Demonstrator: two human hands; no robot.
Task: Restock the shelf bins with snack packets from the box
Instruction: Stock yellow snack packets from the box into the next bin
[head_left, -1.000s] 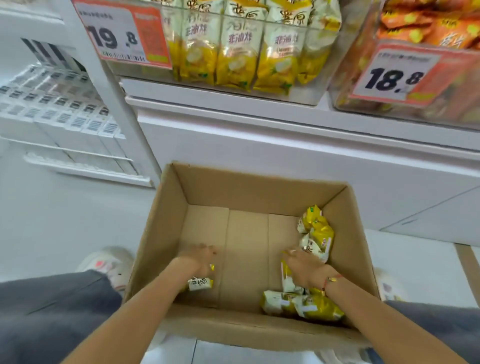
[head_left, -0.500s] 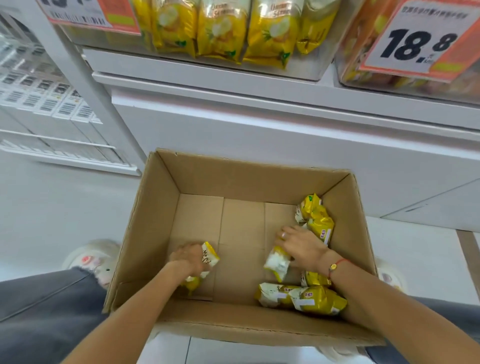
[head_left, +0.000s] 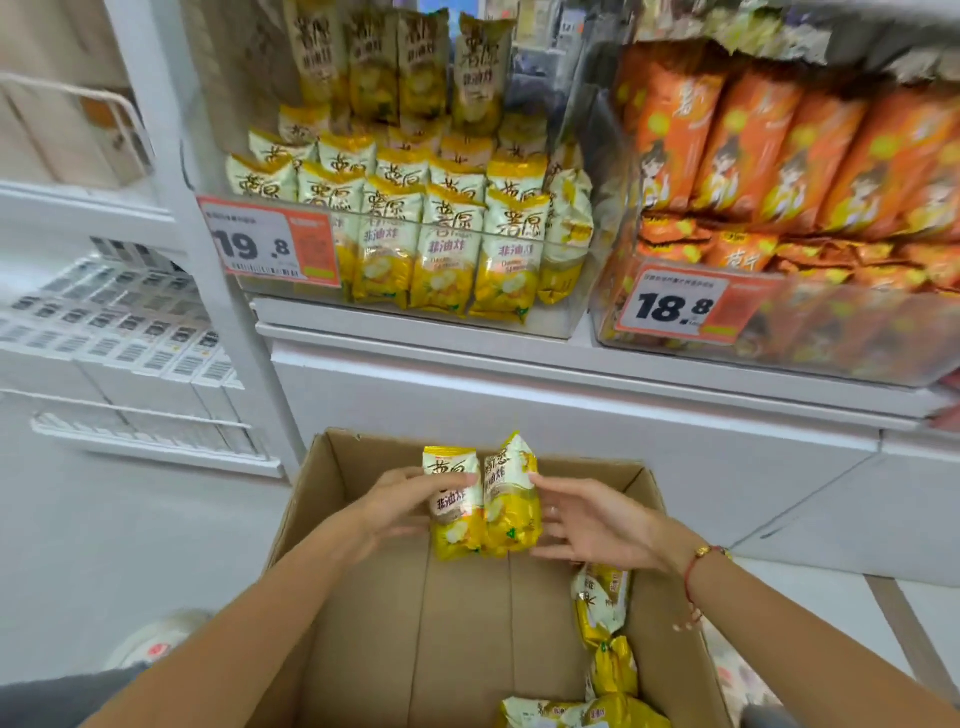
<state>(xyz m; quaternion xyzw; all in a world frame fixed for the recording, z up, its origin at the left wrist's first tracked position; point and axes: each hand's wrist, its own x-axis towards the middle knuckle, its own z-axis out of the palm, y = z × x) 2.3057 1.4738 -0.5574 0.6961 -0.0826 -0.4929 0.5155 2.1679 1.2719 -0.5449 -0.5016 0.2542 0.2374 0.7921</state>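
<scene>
nearest us, against the right wall and near right corner of the cardboard box (head_left: 363, 623), we list the loose yellow packets (head_left: 605, 670) yet to be lifted, lying at mixed angles on the box floor. above the far half of the box we hold two yellow snack packets (head_left: 480, 501) side by side and touching, upright, long axes running near to far in the frame, printed tops pointing up toward the shelf, yellow bottoms toward us; the right one is twisted a little, its top corner leaning right. our left hand (head_left: 395, 501) has its fingers wrapped on the left packet's edge; our right hand (head_left: 592, 522) lies with fingers nearly straight against the right packet's side, pressing more than clasping, so we judge the pair pinched between two palms. risk, in our judgement: glossy film and a squeeze-only hold on the right side could let that packet slide out and drop back into the box on the lift; the twisted one may also catch the bin's clear front lip. further off, the yellow packet bin (head_left: 395, 304) with its 19.8 price tag (head_left: 270, 249) stands already well filled with upright rows, so pushing two in could topple the front row. beside it to the right, the orange packet bin (head_left: 779, 332).
</scene>
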